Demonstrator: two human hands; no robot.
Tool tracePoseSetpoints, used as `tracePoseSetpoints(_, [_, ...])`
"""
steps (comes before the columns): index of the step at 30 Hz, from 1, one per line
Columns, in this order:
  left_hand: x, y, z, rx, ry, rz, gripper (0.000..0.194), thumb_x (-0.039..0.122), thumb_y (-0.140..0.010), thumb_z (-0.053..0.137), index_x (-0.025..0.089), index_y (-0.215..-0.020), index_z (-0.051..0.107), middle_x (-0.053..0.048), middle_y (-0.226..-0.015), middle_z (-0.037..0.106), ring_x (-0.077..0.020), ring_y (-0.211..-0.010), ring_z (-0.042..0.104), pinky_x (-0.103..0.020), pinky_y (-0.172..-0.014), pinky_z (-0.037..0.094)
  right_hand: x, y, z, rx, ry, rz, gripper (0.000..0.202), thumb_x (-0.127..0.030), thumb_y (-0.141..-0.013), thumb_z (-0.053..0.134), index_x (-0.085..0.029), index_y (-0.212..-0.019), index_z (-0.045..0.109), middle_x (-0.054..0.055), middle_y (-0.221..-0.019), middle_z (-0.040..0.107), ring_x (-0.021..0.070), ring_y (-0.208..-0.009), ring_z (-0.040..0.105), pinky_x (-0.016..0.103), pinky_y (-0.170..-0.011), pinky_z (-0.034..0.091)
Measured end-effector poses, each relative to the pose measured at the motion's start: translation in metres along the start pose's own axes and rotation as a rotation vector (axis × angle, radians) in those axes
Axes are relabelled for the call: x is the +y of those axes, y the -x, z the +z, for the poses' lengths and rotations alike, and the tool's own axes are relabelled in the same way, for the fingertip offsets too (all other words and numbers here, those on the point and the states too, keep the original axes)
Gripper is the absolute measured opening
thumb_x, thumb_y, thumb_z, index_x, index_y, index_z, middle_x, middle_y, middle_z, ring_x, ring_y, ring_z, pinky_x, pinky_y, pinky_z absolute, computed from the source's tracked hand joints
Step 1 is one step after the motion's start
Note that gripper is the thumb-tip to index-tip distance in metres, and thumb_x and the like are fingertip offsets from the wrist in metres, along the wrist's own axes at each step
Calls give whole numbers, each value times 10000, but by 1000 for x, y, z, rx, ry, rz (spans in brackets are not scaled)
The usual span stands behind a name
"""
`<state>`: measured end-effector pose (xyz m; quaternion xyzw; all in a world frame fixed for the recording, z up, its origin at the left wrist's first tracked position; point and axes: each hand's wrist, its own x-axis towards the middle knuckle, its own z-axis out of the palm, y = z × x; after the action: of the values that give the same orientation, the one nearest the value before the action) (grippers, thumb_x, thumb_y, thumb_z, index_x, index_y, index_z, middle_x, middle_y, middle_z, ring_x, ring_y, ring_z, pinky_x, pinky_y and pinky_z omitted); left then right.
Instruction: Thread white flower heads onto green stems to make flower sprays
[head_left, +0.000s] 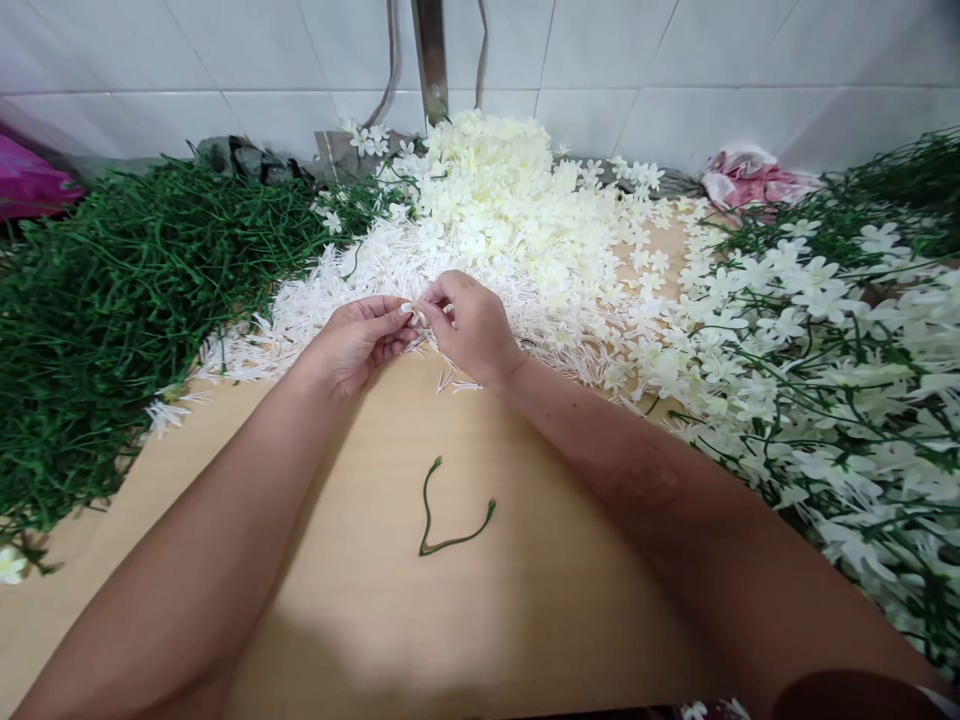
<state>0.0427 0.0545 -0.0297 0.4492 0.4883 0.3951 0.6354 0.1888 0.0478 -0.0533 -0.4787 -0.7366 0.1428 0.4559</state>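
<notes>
My left hand (373, 335) and my right hand (469, 325) meet above the near edge of a heap of thin white stamens (322, 295). Both are closed in a pinch at the fingertips. Between them is a small whitish piece, probably part of an artificial flower, too small and covered to make out. Behind the hands rises a pile of cream flower heads (491, 165). Nearer to me, a forked green plastic stem (450, 545) lies on the tan table (360, 610), its two tips pointing away from me.
Green stems (150, 270) are heaped at the left. Assembled white flowers on green stems (795, 330) cover the right side. A red-and-white cloth (757, 180) lies by the tiled wall (637, 50), and a pink bag (34, 180) sits at the far left.
</notes>
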Motion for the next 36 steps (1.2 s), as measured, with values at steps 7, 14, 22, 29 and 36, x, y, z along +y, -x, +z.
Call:
tracePoseSetpoints(7, [-1, -1, -2, -20, 25, 5, 83, 140, -695, 700, 119, -705, 620, 6, -537, 607, -51, -488, 555, -131, -494, 431, -2, 0, 0, 8, -5, -2, 107, -181, -847, 478, -196, -742, 469, 37, -800, 574, 142, -761, 531, 264, -677, 446])
tracePoseSetpoints(14, [-1, -1, -1, -9, 11, -1, 119, 165, -685, 725, 123, -684, 614, 3, -541, 602, -51, -488, 546, -135, -491, 425, -1, 0, 1, -15, -12, 7, 96, -177, -857, 458, -196, -766, 480, 22, -768, 580, 146, -714, 536, 289, -664, 459])
tracePoseSetpoints(22, [-2, -1, -1, 2, 26, 8, 159, 115, -668, 727, 140, -713, 576, 19, -552, 612, -58, -500, 574, -130, -488, 435, -4, 1, -2, -13, 64, -36, 112, -186, -855, 459, -197, -744, 467, 39, -791, 563, 151, -721, 514, 289, -657, 424])
tracePoseSetpoints(29, [-5, -3, -10, -92, 36, 28, 178, 68, -597, 742, 138, -710, 623, 11, -575, 637, -67, -520, 592, -142, -524, 472, -4, -1, -5, -103, -81, -80, 140, -128, -792, 502, -202, -691, 439, 37, -836, 527, 140, -787, 508, 266, -691, 449])
tracePoseSetpoints(36, [-6, -4, -9, -116, 51, 41, 202, 160, -562, 813, 118, -640, 631, -1, -567, 635, -56, -510, 575, -135, -522, 470, 1, -6, -3, -108, -303, 3, 86, -155, -776, 539, -186, -745, 465, 15, -798, 524, 130, -800, 518, 286, -735, 472])
